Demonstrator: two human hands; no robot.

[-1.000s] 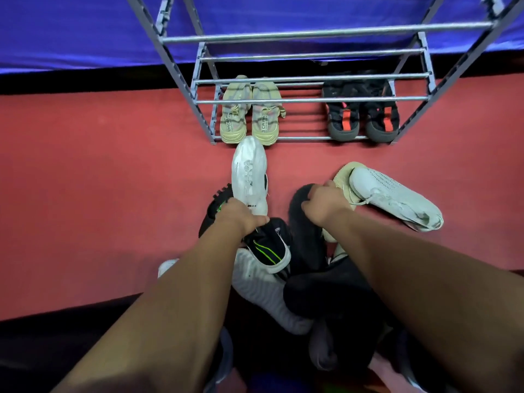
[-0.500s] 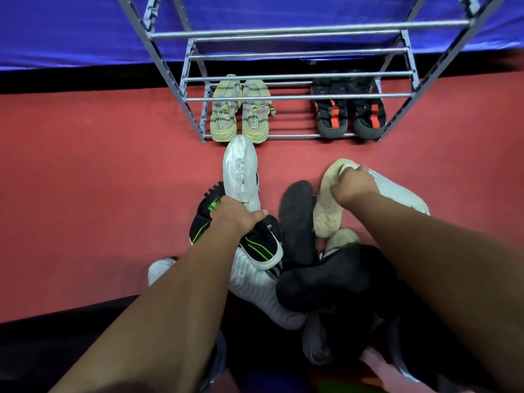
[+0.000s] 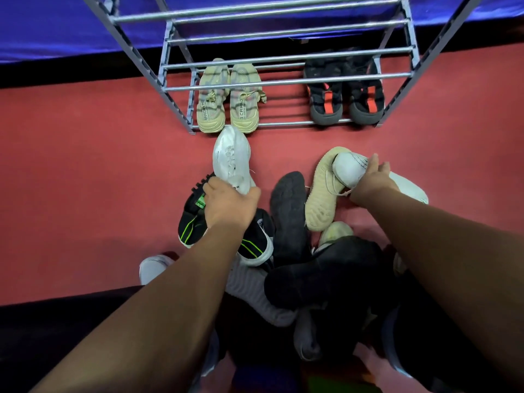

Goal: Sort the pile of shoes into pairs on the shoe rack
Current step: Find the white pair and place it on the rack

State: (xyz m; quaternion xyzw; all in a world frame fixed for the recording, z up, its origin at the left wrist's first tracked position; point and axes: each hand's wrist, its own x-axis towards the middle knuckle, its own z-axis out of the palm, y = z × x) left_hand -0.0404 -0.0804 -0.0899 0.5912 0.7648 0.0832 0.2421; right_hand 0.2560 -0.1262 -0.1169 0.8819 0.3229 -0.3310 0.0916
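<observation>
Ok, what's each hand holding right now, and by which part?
Left hand grips the upturned white shoe by its near end. Right hand lies over the middle of the white sneaker; whether it grips cannot be told.

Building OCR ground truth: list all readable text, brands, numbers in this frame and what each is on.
"S CAPAO", roughly, letters uncertain: strip on the right beige shoe on the shoe rack.
"RPAORE", roughly: strip on the left beige shoe.
Too blurred to read: white mark on the black-and-green shoe; embossing on the upturned white shoe's sole.
</observation>
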